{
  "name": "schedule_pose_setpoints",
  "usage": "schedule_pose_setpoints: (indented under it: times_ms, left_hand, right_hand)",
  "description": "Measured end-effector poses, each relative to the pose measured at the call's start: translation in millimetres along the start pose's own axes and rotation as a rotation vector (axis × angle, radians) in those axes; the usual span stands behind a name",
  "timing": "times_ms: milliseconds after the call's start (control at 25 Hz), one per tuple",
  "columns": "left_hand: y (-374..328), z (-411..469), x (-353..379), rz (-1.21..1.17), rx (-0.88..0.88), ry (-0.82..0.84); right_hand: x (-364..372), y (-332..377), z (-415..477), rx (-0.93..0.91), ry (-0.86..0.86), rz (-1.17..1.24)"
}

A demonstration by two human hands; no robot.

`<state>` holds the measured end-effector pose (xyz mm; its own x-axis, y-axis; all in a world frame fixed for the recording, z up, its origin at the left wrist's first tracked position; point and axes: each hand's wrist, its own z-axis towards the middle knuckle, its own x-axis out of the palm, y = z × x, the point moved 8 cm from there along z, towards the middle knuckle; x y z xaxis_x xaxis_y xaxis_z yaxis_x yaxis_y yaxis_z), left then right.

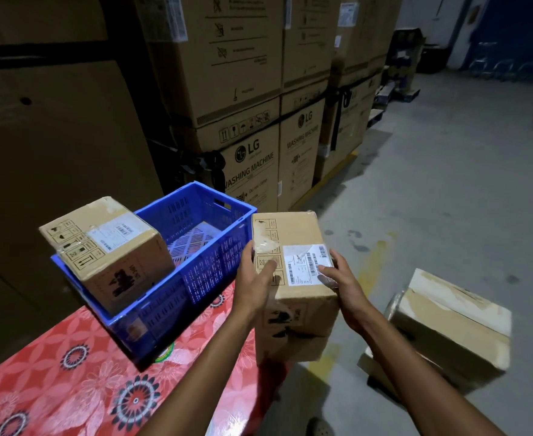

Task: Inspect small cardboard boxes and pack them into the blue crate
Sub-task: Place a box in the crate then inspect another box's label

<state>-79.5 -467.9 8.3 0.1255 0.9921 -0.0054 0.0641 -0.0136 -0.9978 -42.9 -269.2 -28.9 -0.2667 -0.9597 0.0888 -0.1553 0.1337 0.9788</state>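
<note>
One small box [293,228] gripped at top edges by left hand [255,278] and right hand [342,281], beside blue crate [243,221], room left inside.

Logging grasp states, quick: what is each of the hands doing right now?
Left hand: holding the cardboard box at its left edge.
Right hand: holding the cardboard box at its right edge, fingers on the label.
</note>
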Motion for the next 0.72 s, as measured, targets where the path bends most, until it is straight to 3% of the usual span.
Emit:
schedule_pose_setpoints:
  times_ms: [80, 280, 720]
  left_hand:
    - [8, 3, 0, 0.023, -0.073, 0.020]
    - [24, 16, 3, -0.194, -0.282, 0.157]
    - [36, 32, 6, -0.229, -0.309, 0.135]
  right_hand:
    - [-3, -3, 11, 0.049, -0.016, -0.044]
    - [12, 2, 30, 0.152, 0.063, -0.049]
    - [11, -14, 61, 0.203, 0.091, -0.023]
